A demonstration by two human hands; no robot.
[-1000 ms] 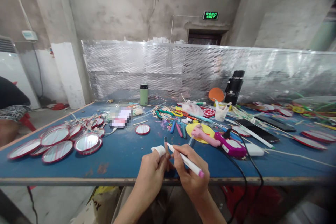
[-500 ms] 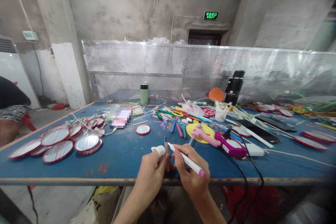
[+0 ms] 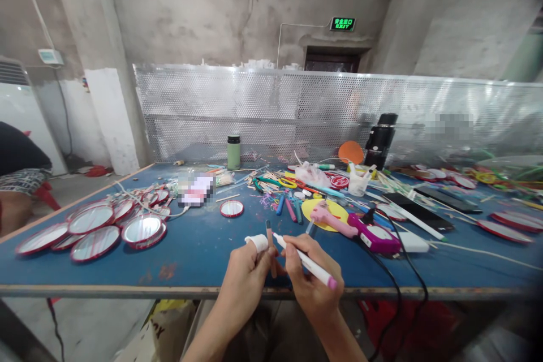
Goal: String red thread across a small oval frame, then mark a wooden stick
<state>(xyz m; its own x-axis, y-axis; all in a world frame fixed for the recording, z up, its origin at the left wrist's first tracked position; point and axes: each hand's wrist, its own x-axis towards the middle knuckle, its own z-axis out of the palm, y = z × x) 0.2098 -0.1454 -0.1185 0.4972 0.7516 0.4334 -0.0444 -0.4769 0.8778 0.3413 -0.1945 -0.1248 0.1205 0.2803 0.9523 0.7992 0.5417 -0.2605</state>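
My left hand [image 3: 244, 274], with a white wrapping [image 3: 257, 243] around its thumb, is closed on a small flat brown stick [image 3: 268, 233] with a greyish upper end. The stick points up and away from me, its lower part hidden by the fingers. In my right hand [image 3: 316, 277] is a white marker pen [image 3: 311, 264] with a pink end, gripped as for writing. Its tip is right beside the stick; whether they touch I cannot tell. Beyond my hands lie a blue, a pink and a teal pen [image 3: 291, 210] and a small round mirror [image 3: 231, 208].
Red-rimmed round mirrors [image 3: 95, 243] are piled at left, near a phone [image 3: 198, 189] on a cable. A purple and pink tool [image 3: 373, 233] with black cords rests on a yellow disc [image 3: 316, 209] at right. Behind stand a green bottle [image 3: 233, 153] and a black flask [image 3: 380, 141].
The marker in my right hand has shifted slightly right and down, its tip still close to the stick. My left hand has barely moved.
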